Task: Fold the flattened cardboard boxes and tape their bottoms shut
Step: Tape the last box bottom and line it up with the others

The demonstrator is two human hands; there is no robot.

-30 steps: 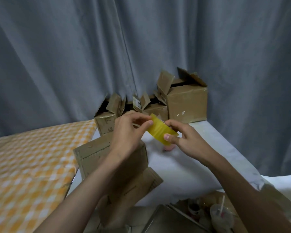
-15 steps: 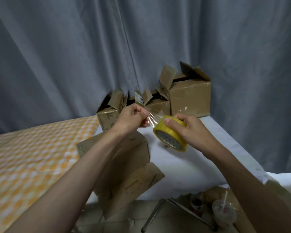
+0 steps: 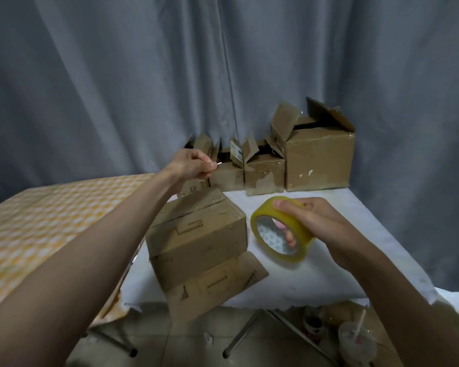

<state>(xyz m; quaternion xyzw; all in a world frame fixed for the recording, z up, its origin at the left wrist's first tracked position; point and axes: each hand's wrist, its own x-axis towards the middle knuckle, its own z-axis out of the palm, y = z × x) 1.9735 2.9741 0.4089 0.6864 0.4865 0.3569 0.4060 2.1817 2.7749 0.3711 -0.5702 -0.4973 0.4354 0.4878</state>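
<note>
Cardboard, thin and light, makes up the folded box that sits on the white-covered bench just left of the middle, one loose flap hanging off the near edge; it looks stiff enough to hold its shape but easy to shove or tip, so it is probably best steadied by a palm on its top face or gripped along a corner edge while tape goes on. Just right of it, the right hand holds the yellow tape roll, thumb on the outer band and fingertips showing through the core, the roll tilted with its open face toward the camera and raised a little above the cloth. The roll seems rigid and easy to hold by its rim; the film itself is likely thin, sticky and quick to fold onto itself. The left hand is stretched out toward the far left with the arm nearly straight, fingers curled and pinched around something small, presumably the free end of the clear tape, though the strip between the hands is too faint to make out. Four opened boxes stand in a row along the far edge against the grey curtain.
</note>
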